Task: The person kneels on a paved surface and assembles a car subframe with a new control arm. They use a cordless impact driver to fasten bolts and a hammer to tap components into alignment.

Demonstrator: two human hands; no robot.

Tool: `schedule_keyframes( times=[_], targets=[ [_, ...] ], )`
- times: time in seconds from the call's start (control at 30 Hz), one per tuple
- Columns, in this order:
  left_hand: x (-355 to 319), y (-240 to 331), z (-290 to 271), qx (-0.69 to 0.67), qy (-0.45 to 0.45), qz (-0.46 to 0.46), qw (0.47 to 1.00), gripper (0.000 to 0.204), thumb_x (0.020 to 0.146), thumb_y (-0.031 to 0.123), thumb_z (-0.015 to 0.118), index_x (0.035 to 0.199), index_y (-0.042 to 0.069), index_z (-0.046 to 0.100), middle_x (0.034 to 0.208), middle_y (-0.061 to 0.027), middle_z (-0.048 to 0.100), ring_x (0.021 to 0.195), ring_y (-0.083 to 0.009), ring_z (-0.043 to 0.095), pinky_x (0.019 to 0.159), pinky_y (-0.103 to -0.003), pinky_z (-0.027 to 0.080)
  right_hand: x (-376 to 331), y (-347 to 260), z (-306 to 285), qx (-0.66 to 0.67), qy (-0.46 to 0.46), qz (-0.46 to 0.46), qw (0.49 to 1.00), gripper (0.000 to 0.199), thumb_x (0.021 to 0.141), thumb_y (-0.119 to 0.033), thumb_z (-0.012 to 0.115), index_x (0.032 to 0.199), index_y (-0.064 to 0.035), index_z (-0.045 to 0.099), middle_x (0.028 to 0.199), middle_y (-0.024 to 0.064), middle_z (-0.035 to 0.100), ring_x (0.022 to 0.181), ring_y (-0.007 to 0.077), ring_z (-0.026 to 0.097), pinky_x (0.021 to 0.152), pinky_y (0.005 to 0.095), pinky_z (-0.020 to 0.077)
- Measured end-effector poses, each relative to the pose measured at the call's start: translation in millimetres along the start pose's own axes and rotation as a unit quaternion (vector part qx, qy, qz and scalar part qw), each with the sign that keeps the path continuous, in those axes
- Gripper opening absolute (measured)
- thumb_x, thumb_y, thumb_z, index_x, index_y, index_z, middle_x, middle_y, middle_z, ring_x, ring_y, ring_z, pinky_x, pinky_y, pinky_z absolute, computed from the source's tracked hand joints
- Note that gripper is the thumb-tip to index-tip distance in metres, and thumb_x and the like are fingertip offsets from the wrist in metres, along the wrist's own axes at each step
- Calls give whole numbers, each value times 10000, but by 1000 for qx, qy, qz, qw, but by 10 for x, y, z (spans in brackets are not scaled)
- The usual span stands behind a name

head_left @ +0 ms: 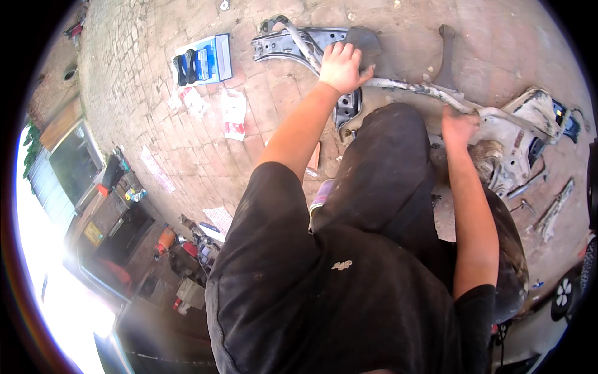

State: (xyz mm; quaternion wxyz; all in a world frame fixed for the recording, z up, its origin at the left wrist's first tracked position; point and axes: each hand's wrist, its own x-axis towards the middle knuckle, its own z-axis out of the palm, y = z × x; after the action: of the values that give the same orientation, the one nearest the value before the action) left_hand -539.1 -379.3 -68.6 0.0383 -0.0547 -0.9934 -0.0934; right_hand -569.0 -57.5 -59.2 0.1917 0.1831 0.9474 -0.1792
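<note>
A long, pale, worn anti-roll bar [398, 84] stretches across in front of my knees. My left hand [344, 67] is over its left part, fingers curled round it and thumb out to the side. Behind that hand lies a grey metal suspension arm [283, 45] with holes in it. My right hand [460, 126] has its fingers closed at the bar's right part, where they are slightly blurred. Beside the right hand sits a dirty, pale metal subframe [514, 140] with a round, rusty bushing [488, 154]. A dark bracket [347, 107] lies below my left hand.
On the brick paving [143, 75], a blue and white box [215, 59] carries two black links [190, 65]. A plastic bag [234, 113] lies near it. Tools, including a wrench [528, 183], are at right, near a car wheel [562, 293]. A can [322, 193] stands by my leg.
</note>
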Motion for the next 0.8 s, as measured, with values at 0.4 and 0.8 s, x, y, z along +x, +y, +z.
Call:
schedule_keyframes(
  times=[0.4,0.8],
  targets=[
    [34,-26,139,6,56,10,998,248,778,329,706,812,92,641,826,-78,573,845,-301,576,748,-436,434,-237,-170,-28,10,-30,18,999,1087,770,-324,816,1515,57,123,1371,393,318,1304,526,345,1123,559,311],
    [8,-18,112,1,73,-4,997,198,820,289,677,825,93,647,835,-69,577,861,-298,572,799,-441,455,-240,-122,-106,39,-58,-26,997,1069,778,-336,801,1518,88,156,1412,441,296,1339,552,326,1140,551,309]
  ],
)
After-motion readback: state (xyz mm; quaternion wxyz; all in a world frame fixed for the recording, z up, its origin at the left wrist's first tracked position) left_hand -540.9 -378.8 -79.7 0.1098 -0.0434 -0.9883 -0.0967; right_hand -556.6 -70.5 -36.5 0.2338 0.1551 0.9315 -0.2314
